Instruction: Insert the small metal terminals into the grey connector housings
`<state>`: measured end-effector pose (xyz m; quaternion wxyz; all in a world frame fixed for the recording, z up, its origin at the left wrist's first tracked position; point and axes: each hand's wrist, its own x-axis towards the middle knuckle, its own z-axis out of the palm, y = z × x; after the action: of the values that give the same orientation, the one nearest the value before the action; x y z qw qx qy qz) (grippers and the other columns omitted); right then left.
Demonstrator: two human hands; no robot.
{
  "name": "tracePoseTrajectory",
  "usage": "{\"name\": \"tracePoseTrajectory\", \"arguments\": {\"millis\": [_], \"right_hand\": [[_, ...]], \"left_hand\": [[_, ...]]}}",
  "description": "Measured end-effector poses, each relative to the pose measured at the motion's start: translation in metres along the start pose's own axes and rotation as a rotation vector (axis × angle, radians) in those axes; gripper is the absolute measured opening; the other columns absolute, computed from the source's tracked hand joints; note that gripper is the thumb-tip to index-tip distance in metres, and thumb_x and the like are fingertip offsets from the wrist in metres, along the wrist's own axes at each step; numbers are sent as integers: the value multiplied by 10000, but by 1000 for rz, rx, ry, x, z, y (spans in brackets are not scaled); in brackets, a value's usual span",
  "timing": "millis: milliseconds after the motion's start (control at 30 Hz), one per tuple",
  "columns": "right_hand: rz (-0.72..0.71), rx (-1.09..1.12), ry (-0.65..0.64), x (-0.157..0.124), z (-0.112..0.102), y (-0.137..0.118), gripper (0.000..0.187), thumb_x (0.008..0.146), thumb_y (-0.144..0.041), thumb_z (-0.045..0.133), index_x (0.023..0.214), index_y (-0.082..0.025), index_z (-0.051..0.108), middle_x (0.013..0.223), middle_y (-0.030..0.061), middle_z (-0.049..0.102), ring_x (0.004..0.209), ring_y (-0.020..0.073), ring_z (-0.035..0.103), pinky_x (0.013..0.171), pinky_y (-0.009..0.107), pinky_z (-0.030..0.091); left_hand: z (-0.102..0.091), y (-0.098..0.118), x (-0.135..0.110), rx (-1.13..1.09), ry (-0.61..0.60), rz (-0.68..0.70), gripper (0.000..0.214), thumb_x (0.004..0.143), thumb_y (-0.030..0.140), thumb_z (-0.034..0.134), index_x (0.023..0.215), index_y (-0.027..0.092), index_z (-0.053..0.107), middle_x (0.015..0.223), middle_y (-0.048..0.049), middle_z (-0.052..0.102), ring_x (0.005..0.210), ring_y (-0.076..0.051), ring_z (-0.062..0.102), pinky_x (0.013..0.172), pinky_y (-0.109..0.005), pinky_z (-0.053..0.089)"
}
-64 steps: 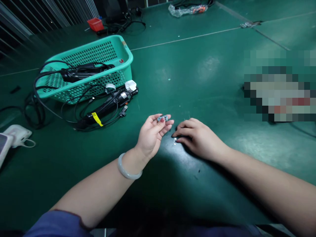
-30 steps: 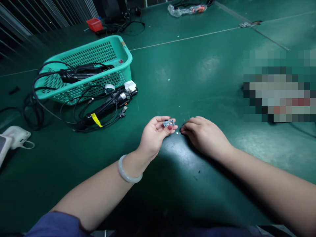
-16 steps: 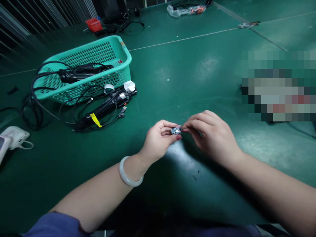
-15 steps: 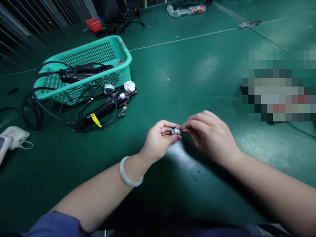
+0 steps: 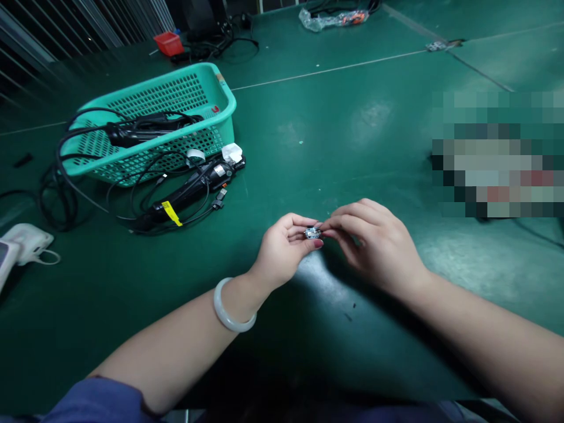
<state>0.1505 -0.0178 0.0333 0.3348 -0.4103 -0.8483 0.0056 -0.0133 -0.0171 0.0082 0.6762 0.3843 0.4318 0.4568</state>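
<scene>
My left hand [image 5: 282, 252] pinches a tiny circuit board [image 5: 312, 233] between thumb and fingers, just above the green table [image 5: 335, 135]. A pale bangle [image 5: 231, 305] sits on that wrist. My right hand [image 5: 379, 244] is closed in a pinch, its fingertips touching the right end of the board. Whatever small piece those fingertips hold is hidden by the fingers.
A teal plastic basket [image 5: 150, 126] with black cables stands at the far left. A black tool with a yellow tag [image 5: 187, 191] lies in front of it. A white device [image 5: 24, 244] sits at the left edge. A red tray [image 5: 170, 43] and a plastic bag [image 5: 330, 17] lie far back.
My right hand picked a tiny metal part off the table and brought it up to the board. My left hand drew the board slightly nearer and turned it.
</scene>
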Motion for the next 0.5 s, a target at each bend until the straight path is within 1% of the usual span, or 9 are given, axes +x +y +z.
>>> {"name": "tracePoseTrajectory", "arguments": {"millis": [67,133,200,267,333,400,500], "right_hand": [[49,22,27,-1,1,2,109,863,-166,541,838,-160,647,845,78,668,766,187,579,701,334,483],[100,33,-2,-2,6,4,114,869,-172,529,867,-162,643,872,85,661,816,201,586,741,348,488],[135,51,-106,-3,13,6,139,870,-203,536,947,-167,647,922,90,658,859,219,580,770,367,490],[149,86,-215,-4,22,7,233,860,-253,568,1070,-180,639,986,91,648,884,226,567,791,376,491],[142,93,-277,-4,30,7,283,856,-278,579,1121,-194,637,1024,88,642,886,226,550,799,379,488],[123,86,-290,-4,36,8,238,864,-273,568,1065,-198,671,1007,80,652,863,220,536,791,371,483],[110,96,-265,-2,40,10,179,879,-249,544,885,-186,712,899,70,678,801,199,527,761,342,474]], "left_hand": [[-2,0,1,-45,37,24,327,604,141,792,863,144,591,859,-37,710,790,-125,670,840,-318,506],[-3,0,3,-93,106,61,332,633,183,783,892,148,580,924,-49,705,790,-123,675,836,-317,511],[-4,2,4,-121,179,96,325,656,192,769,911,148,572,957,-55,698,781,-117,678,804,-296,521],[-4,3,5,-133,232,117,305,680,175,747,926,144,570,960,-55,694,777,-108,679,780,-272,525],[-4,4,6,-139,261,123,286,698,156,727,937,139,571,956,-54,693,771,-102,679,774,-262,527],[-4,4,6,-138,276,123,281,702,150,722,937,139,568,946,-52,693,768,-105,681,776,-269,529],[-5,4,6,-133,278,124,288,689,160,734,923,141,566,928,-51,696,762,-114,681,779,-287,532]]}}
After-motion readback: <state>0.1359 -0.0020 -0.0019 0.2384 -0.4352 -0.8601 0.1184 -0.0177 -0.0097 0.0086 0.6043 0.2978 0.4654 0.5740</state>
